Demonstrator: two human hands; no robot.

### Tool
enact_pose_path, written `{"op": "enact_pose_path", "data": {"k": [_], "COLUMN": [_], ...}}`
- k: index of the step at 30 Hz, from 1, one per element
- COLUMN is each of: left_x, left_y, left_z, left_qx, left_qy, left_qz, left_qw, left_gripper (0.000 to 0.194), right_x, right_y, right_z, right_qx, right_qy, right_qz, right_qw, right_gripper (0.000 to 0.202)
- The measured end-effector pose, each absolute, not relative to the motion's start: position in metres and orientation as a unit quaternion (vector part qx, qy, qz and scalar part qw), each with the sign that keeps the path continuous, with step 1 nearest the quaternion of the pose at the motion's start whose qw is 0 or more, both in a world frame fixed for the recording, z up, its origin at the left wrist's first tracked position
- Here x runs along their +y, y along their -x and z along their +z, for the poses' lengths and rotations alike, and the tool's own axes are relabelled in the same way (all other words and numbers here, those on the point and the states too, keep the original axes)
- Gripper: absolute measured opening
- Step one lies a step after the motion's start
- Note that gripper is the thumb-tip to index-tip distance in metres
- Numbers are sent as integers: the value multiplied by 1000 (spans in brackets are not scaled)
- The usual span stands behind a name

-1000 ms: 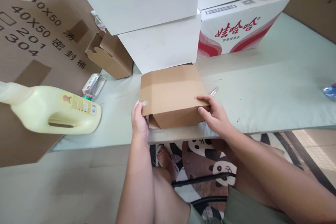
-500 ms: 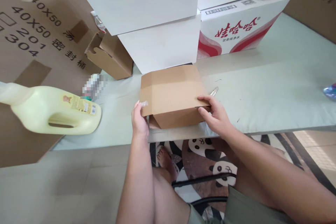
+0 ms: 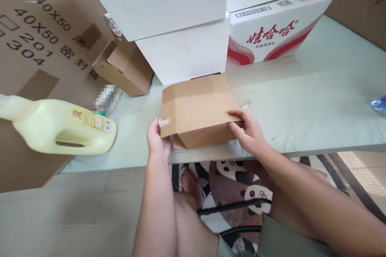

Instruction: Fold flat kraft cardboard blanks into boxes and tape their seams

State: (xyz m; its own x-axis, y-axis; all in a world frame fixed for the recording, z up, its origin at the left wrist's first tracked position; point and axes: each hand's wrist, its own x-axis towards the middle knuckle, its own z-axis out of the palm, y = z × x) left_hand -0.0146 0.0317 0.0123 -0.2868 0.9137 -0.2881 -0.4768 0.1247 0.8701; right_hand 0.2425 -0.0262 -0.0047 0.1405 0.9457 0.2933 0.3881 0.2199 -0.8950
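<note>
A brown cardboard box (image 3: 202, 108) lies on the pale cloth-covered table in front of me, its lid down. At its front left corner, a strip of clear tape (image 3: 165, 122) sticks to the lid's side flap, which stands a little away from the box. My left hand (image 3: 158, 140) is closed at that flap, thumb by the tape's end and the other fingers partly hidden under the flap. My right hand (image 3: 249, 130) grips the front right corner, thumb on the front side and fingers on the lid.
A clear pen-like object (image 3: 246, 104) lies right of the box. Behind stand stacked white cartons (image 3: 183, 48) and a red-and-white carton (image 3: 271, 40). To the left are a small open cardboard box (image 3: 126, 68), a yellow jug (image 3: 66, 128) and a large carton (image 3: 45, 44).
My left hand has shifted slightly left and down at the flap, and more of the tape shows. The small open box at the back left has tilted slightly. My right hand barely moved.
</note>
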Motion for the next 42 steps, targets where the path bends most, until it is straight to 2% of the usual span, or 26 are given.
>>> {"op": "enact_pose_path", "data": {"k": [5,14,35,39,42], "left_x": [31,31,30,31,31], "left_y": [15,9,12,11,12], "left_z": [14,14,12,13,12], "left_qx": [500,506,484,500,499], "left_qy": [-236,-202,-255,-248,-247], "left_qz": [620,653,644,644,642], "left_qw": [556,527,536,524,528], "left_gripper": [39,27,22,27,44], "right_x": [-26,-27,-25,-25,-26], "right_y": [-242,-243,-242,-242,-241], "right_z": [-4,-4,-4,-4,-5], "right_qx": [-596,-601,-592,-592,-584], "right_qy": [560,558,565,564,565], "right_qz": [277,277,277,285,303], "right_qw": [505,502,503,500,498], "right_gripper": [29,29,29,29,32]}}
